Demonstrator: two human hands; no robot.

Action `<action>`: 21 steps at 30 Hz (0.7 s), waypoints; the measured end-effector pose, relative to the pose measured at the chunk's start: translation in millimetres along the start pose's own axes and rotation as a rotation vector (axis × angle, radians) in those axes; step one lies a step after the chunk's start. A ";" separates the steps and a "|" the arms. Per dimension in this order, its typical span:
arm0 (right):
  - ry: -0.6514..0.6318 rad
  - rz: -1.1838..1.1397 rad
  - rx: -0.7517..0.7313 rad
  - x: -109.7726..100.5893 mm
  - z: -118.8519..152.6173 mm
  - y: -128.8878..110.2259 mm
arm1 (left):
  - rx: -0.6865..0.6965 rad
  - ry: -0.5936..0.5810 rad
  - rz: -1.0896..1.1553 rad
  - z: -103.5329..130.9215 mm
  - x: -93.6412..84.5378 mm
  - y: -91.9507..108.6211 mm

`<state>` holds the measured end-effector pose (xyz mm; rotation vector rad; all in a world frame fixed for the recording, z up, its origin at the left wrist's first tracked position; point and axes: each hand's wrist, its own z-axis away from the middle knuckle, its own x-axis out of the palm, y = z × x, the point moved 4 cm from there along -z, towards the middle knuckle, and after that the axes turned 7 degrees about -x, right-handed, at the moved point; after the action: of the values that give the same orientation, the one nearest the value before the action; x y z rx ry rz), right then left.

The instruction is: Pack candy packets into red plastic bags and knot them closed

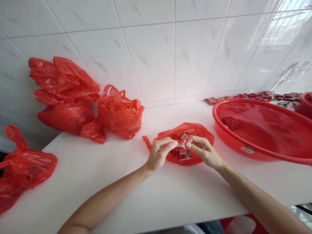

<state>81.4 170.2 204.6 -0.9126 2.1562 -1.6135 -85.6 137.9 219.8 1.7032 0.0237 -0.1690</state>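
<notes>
Your slim forearms (117, 191) show bare, and look, your left hand (158, 152) and right hand (205, 152), bare too, thumbnails (188, 145) short!

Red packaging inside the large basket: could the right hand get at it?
Probably yes: the nearby basket is open-topped, leaving the packaging uncovered, though the right hand pinches a small packet.

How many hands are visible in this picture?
2: the left hand grips the left end of the red packet, the right hand its right end, above the open plastic bag.

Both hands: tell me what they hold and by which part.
A small red packet, pinched at opposite ends by the left hand and right hand.
</notes>
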 end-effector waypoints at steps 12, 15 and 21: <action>-0.002 -0.011 -0.007 1.6 1.6 -1.3 | -0.010 -0.038 0.023 1.0 0.3 2.9; -0.013 -0.020 -0.007 1.6 1.4 -0.2 | -0.042 -0.057 0.084 0.0 1.3 0.5; -0.005 -0.018 -0.013 1.9 1.5 -1.2 | -0.067 -0.075 0.161 -1.3 2.9 -2.0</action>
<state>81.3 167.7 205.5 -0.9422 2.1632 -1.6057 -82.8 139.2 217.6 1.6233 -0.1617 -0.1100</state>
